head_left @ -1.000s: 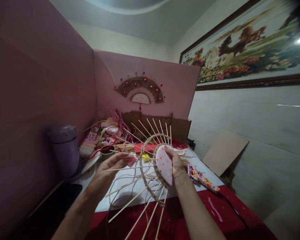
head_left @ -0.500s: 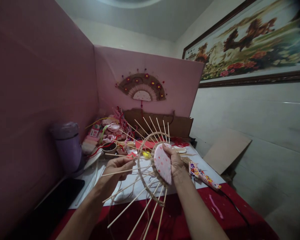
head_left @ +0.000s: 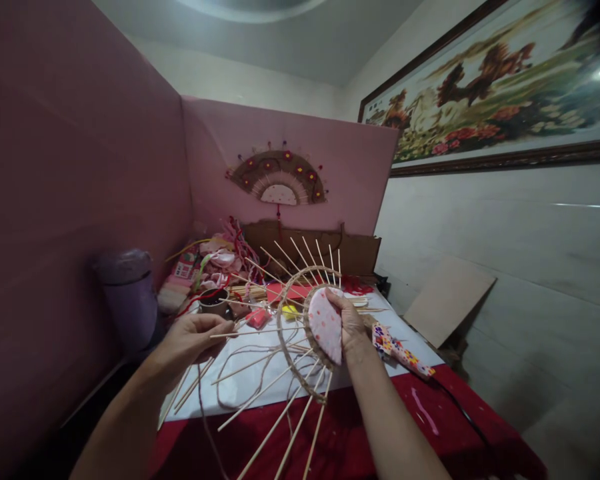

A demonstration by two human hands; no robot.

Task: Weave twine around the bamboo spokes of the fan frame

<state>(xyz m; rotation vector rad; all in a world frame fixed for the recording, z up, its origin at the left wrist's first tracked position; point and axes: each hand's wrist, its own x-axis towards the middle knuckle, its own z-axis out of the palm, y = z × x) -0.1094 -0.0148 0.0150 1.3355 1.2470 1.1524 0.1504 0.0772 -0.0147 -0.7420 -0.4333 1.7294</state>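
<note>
My right hand (head_left: 353, 323) grips a half-round fan frame by its white, red-spotted padded centre (head_left: 325, 327), thumb on the front. Thin wooden sticks (head_left: 260, 400) fan out from it to the left. A band of brown twine (head_left: 282, 333) runs in an arc across the sticks. My left hand (head_left: 200, 337) is closed in a pinch by the tip of one stick, left of the arc. Loose twine (head_left: 205, 420) hangs below this hand and seems to come from its fingers; the pinched part is hardly visible.
A glue gun with a flowered cover (head_left: 403, 350) lies at right, its cord trailing over the red cloth (head_left: 460, 407). Behind are a dark cup (head_left: 214, 301), a red packet (head_left: 258, 318) and piled craft scraps (head_left: 220, 257). A purple tumbler (head_left: 130, 300) stands left. A finished fan (head_left: 280, 177) hangs ahead.
My left hand has moved left and slightly down, away from the twine arc, still pinched. My right hand keeps its hold on the fan frame. The view has shifted slightly.
</note>
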